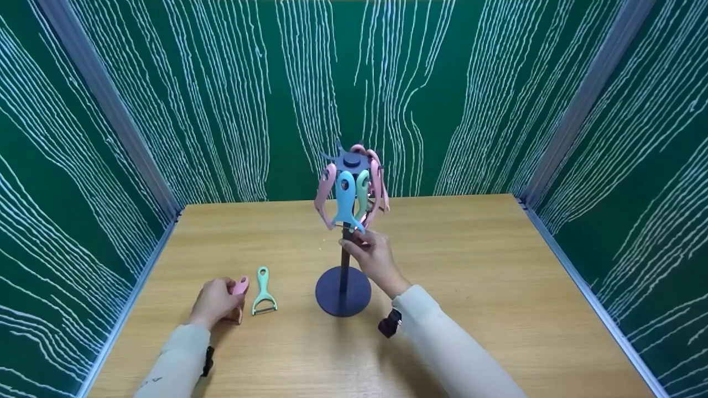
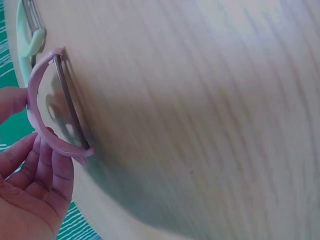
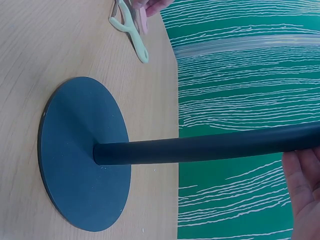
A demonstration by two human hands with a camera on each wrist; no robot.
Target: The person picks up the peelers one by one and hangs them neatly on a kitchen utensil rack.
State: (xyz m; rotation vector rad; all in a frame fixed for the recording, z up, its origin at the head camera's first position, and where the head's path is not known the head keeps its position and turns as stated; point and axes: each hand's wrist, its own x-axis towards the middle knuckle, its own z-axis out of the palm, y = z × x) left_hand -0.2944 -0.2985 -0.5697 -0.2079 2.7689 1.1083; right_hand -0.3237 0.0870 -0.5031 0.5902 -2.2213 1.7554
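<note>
A dark rack with a round base and an upright pole stands mid-table. From its hooked top hang several peelers, among them a blue peeler facing the camera. High on the pole, just below the peelers, my right hand holds it with thumb and fingers; in the right wrist view that hand shows only partly. My left hand pinches a pink peeler at the left, its blade end close to the tabletop. Beside it lies a mint-green peeler, handle pointing away.
The wooden table runs back to a green wall with white wavy lines. Similar panels with metal posts border both sides. Some hooks at the rack's back left carry no peeler.
</note>
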